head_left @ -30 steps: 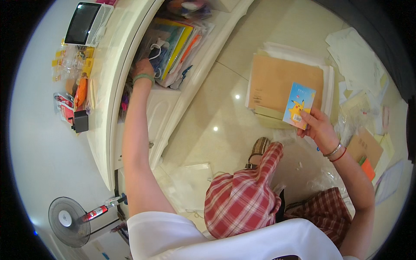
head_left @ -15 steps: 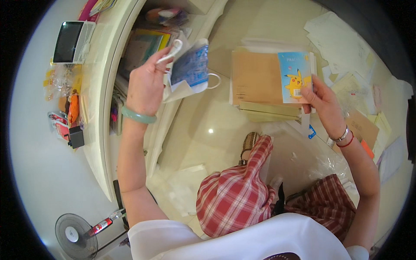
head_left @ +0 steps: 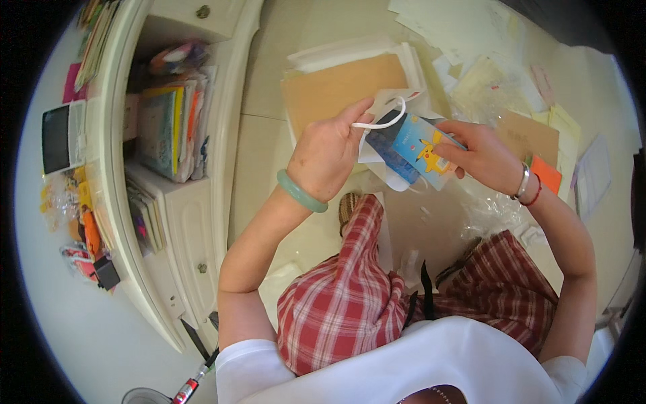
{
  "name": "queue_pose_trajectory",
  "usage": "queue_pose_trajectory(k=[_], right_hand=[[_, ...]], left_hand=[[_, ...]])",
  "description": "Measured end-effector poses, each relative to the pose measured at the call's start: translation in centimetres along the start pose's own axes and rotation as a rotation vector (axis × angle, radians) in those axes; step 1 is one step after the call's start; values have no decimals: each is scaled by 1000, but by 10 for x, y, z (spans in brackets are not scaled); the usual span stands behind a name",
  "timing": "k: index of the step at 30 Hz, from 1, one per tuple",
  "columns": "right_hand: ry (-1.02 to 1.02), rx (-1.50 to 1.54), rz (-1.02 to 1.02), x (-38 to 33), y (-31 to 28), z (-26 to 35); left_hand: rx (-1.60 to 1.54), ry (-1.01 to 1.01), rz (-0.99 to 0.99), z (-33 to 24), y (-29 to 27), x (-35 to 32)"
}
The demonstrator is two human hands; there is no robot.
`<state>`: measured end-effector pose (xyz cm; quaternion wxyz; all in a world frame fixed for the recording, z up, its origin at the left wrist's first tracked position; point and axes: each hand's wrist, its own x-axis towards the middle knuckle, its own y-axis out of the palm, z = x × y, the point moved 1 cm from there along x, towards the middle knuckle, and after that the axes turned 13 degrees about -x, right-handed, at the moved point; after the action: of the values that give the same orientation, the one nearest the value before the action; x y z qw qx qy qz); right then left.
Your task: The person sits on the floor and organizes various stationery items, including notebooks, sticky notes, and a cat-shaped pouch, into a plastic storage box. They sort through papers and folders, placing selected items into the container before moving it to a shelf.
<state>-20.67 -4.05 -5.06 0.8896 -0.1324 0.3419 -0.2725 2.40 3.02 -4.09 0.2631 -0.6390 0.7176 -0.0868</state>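
Note:
My left hand (head_left: 326, 151), with a green bangle at the wrist, is closed on the white cord handle of a small paper bag (head_left: 385, 143). The bag is white with a blue printed side and hangs tilted in front of me. In my right hand (head_left: 481, 153), pinched between thumb and fingers, is a light blue booklet (head_left: 412, 140) with a yellow cartoon character on its cover. It overlaps the front of the bag; whether any of it is inside, I cannot tell.
Beyond my hands, a brown envelope (head_left: 330, 94) lies on a stack of papers on the floor. Loose papers (head_left: 464, 34), an orange piece (head_left: 546, 174) and clear plastic wrap (head_left: 494, 212) spread to the right. At left stands a white cabinet (head_left: 195, 249) with folders (head_left: 161, 135) on its open shelf.
The bag has come right, away from the cabinet, in my left hand. The booklet has moved left from above the brown envelope and now meets the bag. My view has shifted right.

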Motion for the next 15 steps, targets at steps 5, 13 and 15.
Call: queue_pose_trajectory(k=[5, 13, 15], right_hand=[[10, -13, 84, 8, 10, -33], [8, 440, -100, 27, 11, -50], [73, 389, -169, 27, 5, -70]], left_hand=[[22, -5, 35, 4, 19, 0], [148, 27, -12, -3, 19, -5], [216, 80, -30, 0, 22, -5]])
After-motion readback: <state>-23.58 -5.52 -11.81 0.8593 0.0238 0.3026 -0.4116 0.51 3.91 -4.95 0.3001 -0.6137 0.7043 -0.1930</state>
